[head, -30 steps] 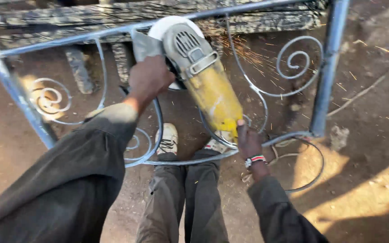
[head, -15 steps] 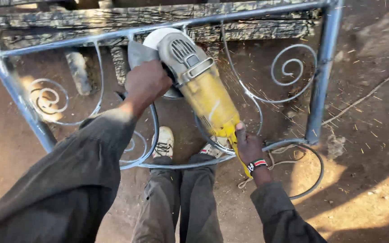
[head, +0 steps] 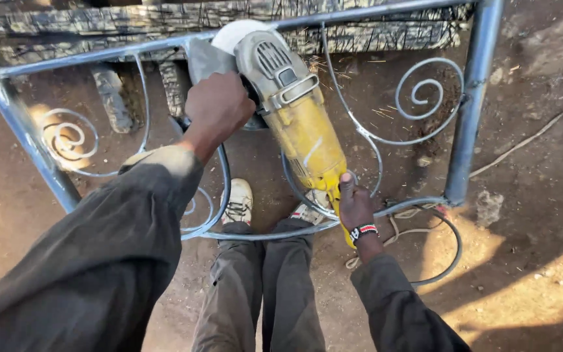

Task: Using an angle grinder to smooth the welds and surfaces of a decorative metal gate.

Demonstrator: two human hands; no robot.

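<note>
I hold a large yellow and grey angle grinder [head: 298,117] with both hands. My left hand [head: 216,107] grips its side handle near the head. My right hand [head: 356,207] is closed around the yellow rear handle and wears a beaded wristband. The grinder's white disc guard [head: 239,31] sits against the top bar of a blue-grey metal frame [head: 470,117] with spiral scrollwork [head: 425,91]. A few faint sparks show to the right of the disc.
The frame stands on bare dirt ground. A charred, cracked wooden beam [head: 373,29] lies behind the top bar. My legs and pale shoes [head: 239,202] are below the frame. A cable [head: 418,225] loops on the ground at right.
The heavy shower of sparks seen a second ago has died down to a few. The grinder has shifted slightly left along the top bar; both hands keep their grip.
</note>
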